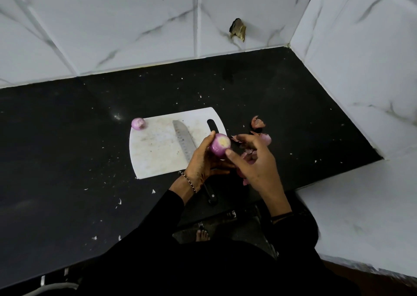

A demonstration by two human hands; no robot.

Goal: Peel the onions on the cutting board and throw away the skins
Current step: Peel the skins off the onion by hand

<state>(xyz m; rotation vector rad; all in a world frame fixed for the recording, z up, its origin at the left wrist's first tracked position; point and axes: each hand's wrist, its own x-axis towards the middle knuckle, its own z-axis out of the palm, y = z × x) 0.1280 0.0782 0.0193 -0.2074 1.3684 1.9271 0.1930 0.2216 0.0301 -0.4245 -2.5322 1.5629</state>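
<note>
**Q:** How was your left hand (pixel 200 160) set at this step?

**A:** You curled its fingers round the red onion (pixel 220 146). You held it raised above the right edge of the cutting board (pixel 158 158), cut end turned up toward you. That orientation probably exposed the rim of the next layer for inspection.

**Q:** And your right hand (pixel 252 162)?

**A:** Its fingers were loosely spread and gripped nothing that could be made out. Only the thumb (pixel 229 152) tip touched the onion's near side, likely to find a loose edge of skin.

**Q:** Where did the waste lie?

**A:** The skins (pixel 258 123) lay scattered on the black countertop (pixel 67 149) just right of the board, under and beyond your right hand. Peeling past the board's edge set the waste apart from the finished onions. None of it was thrown away yet, and no bin was in view.

**Q:** What else was on the board?

**A:** A second onion (pixel 138 123), apparently peeled, sat at the far left corner, well apart from the work. The knife (pixel 184 141) lay diagonally, with its blade on the board and its black handle overhanging the near edge below your left wrist. That spot was a hazard when you lowered your hand.
</note>
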